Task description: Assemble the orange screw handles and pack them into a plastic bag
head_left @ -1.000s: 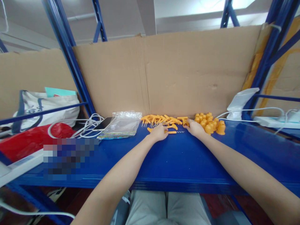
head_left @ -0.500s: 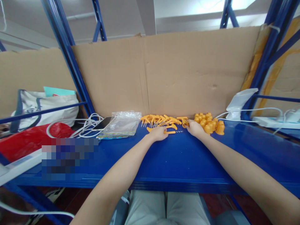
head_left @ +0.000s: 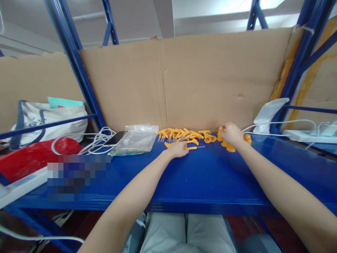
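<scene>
My left hand (head_left: 178, 149) is closed on a yellow-handled corkscrew (head_left: 191, 148) low over the blue tabletop, its metal spiral pointing right. Just behind lies a pile of similar corkscrews (head_left: 181, 134) with yellow handles and bare spirals. My right hand (head_left: 233, 134) reaches into a cluster of yellow cup-shaped plastic parts (head_left: 230, 148), fingers curled down among them. The hand covers much of that cluster, and what its fingertips grip is hidden. Between my hands, two yellow hollow parts (head_left: 210, 138) lie with their round openings facing me.
A clear plastic bag stack (head_left: 139, 140) and a phone (head_left: 115, 138) lie left, beside coiled white cables (head_left: 101, 142). A red bag (head_left: 60, 146) is farther left. Cardboard (head_left: 200, 84) walls the back. A white power strip (head_left: 310, 137) sits at right, near a white packet (head_left: 270, 116).
My right hand has moved right, from the hollow yellow part near the corkscrew pile to the cluster of cup-shaped parts. That hollow part now lies released. My left hand stays with its corkscrew.
</scene>
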The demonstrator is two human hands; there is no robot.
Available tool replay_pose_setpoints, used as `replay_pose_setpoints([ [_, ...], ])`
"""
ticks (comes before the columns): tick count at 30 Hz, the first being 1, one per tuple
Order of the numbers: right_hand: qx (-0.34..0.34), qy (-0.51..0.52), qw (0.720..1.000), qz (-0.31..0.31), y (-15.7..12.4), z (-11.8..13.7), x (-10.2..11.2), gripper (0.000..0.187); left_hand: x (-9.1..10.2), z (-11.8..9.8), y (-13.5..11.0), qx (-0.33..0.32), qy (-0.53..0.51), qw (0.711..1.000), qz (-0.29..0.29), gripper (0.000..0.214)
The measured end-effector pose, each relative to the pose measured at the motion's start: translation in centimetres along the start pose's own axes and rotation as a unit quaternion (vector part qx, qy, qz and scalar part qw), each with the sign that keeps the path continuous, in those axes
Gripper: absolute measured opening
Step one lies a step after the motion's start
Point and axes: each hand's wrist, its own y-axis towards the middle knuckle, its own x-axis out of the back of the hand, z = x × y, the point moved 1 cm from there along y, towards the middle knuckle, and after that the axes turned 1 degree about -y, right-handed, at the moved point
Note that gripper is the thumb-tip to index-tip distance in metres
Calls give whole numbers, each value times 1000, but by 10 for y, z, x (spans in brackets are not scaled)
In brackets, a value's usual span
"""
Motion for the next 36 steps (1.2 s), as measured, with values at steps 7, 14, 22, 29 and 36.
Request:
replay_pose_setpoints([
  [7,-26,-96,988,121,-3,-1,3,35,-1,1,1,-3,11,1000,-3,22],
  [14,6,-79,987,137,-5,1,-1,33,-1,1,1,-4,14,1000,6,22],
  [22,60,-50,988,130,-3,8,-7,24,1,0,0,-1,1,1000,13,20],
  [29,118,44,982,142,1,11,-13,18,1,0,0,-3,20,999,24,22],
  [36,117,90,974,175,-4,13,-17,17,0,0,0,1,21,1000,23,21],
])
